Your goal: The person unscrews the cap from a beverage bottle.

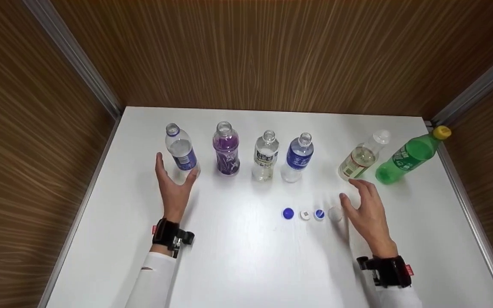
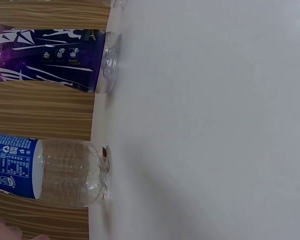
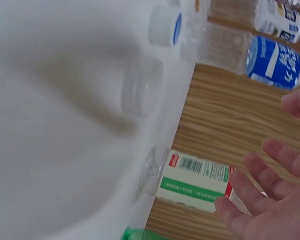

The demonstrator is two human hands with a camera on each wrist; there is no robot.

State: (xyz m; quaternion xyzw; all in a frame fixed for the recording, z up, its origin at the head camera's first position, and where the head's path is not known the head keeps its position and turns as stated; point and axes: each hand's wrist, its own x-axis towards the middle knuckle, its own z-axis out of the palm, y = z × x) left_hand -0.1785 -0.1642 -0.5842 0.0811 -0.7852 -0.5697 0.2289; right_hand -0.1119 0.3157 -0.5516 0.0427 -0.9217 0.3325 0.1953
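My left hand (image 1: 173,190) is held with thumb and fingers spread, just in front of an uncapped clear water bottle with a blue label (image 1: 181,149). Its thumb overlaps the bottle's base in the head view. On the right, my other hand (image 1: 367,211) has loosely bent fingers and holds nothing. It is between a translucent cap (image 1: 335,214) and a white-capped bottle with a cream and green label (image 3: 197,180). Left of that cap, in a row, lie a white-and-blue cap (image 1: 319,214), a white cap (image 1: 305,215) and a blue cap (image 1: 288,213).
Uncapped bottles stand along the back of the white table (image 1: 238,256): a purple one (image 1: 227,149), a clear one with a white label (image 1: 265,158) and one with a blue label (image 1: 298,156). A green bottle with a yellow cap (image 1: 413,154) is at far right. Wood-grain panels (image 1: 272,55) surround the table.
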